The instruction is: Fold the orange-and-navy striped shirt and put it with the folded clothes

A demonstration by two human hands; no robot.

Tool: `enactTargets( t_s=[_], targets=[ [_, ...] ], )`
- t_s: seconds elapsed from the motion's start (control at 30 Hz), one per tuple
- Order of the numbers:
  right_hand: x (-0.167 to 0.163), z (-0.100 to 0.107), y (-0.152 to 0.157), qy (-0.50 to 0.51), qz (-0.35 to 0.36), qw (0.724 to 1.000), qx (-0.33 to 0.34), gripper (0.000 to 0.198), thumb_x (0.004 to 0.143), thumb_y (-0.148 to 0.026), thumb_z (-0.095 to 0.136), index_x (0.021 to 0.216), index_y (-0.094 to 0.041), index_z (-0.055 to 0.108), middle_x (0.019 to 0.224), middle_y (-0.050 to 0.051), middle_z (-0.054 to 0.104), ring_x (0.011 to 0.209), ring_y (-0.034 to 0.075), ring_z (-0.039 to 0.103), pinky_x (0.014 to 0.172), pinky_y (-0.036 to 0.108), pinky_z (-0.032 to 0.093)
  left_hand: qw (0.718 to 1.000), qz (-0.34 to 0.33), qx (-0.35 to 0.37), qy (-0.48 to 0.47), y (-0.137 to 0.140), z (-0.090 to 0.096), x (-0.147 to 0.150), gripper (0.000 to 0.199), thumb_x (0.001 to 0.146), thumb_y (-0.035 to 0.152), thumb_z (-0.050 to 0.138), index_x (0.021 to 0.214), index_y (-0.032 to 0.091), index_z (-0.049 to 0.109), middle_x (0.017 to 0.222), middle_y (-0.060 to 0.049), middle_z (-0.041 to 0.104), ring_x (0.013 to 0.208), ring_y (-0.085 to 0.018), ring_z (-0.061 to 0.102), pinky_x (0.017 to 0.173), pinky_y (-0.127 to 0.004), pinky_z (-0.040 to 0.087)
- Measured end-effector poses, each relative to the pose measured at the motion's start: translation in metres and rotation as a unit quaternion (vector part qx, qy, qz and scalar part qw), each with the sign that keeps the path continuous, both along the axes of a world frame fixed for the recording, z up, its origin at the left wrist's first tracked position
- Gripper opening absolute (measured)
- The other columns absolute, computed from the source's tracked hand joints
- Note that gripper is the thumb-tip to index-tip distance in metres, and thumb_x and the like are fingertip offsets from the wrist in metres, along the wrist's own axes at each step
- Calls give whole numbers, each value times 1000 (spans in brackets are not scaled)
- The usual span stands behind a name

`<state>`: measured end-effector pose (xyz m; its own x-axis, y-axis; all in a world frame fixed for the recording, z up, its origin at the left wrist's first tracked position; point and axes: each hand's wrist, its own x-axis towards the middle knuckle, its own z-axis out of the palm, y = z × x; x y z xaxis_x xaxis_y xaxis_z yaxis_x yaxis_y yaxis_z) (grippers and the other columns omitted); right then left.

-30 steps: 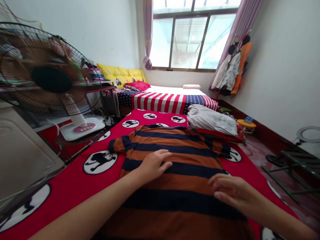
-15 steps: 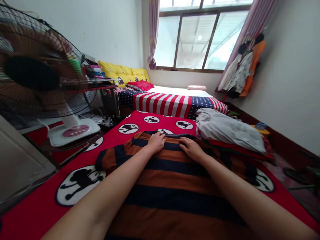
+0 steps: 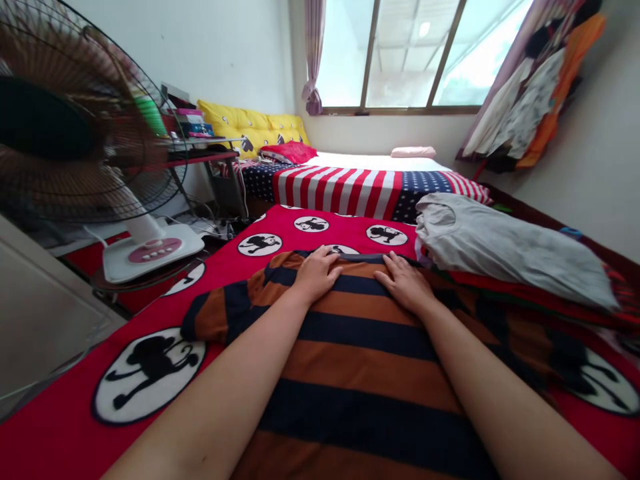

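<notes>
Striped shirt (image 3: pixel 365 363) laid on red blanket (image 3: pixel 286 231); collar (image 3: pixel 361 258) touched by left hand (image 3: pixel 315 275), right hand (image 3: pixel 407 283), fingers (image 3: pixel 397 262) slightly spread; blanket exposed beyond.

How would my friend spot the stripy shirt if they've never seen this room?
Find the red monkey-print blanket, in front of the stars-and-stripes bedspread. A short-sleeved shirt lies spread on it, with the left hand and right hand near its collar. Unlike the plain grey T-shirt nearby, it has wide brown and navy stripes.
</notes>
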<state>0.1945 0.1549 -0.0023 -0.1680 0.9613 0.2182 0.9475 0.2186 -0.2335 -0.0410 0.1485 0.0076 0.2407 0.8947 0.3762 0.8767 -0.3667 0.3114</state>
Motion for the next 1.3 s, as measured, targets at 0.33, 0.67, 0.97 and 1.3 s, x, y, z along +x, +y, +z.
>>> enactTargets(
  t_s=[0.33,0.67,0.97,1.3],
  targets=[
    [5,6,-12,133,172,969,115,24,87,-32,55,101,-20,70,110,8,68,104,22,61,96,35,47,998,62,22,-8,-2,4,2,34,93,32,45,115,17,67,112,-10,64,110,-25,56,101,-36,41],
    [-6,8,-12,-45,-2,998,-35,63,95,-56,33,147,-20,37,157,7,26,143,26,25,115,46,25,991,39,-74,102,-2,-4,5,58,95,55,31,146,26,40,153,-9,35,145,-31,20,116,-47,18],
    [-7,10,-10,-71,-16,996,-50,66,95,-57,29,149,-20,32,159,6,22,144,24,23,115,44,26,987,22,-101,120,-7,2,2,89,79,83,25,149,29,32,158,-11,25,147,-32,12,117,-48,13],
    [-3,8,-11,-57,7,998,-15,61,95,-51,37,144,-15,41,155,10,31,141,27,30,114,44,28,989,19,-90,120,-6,0,1,91,76,86,25,147,29,36,157,-12,26,146,-32,13,117,-48,13]
  ],
)
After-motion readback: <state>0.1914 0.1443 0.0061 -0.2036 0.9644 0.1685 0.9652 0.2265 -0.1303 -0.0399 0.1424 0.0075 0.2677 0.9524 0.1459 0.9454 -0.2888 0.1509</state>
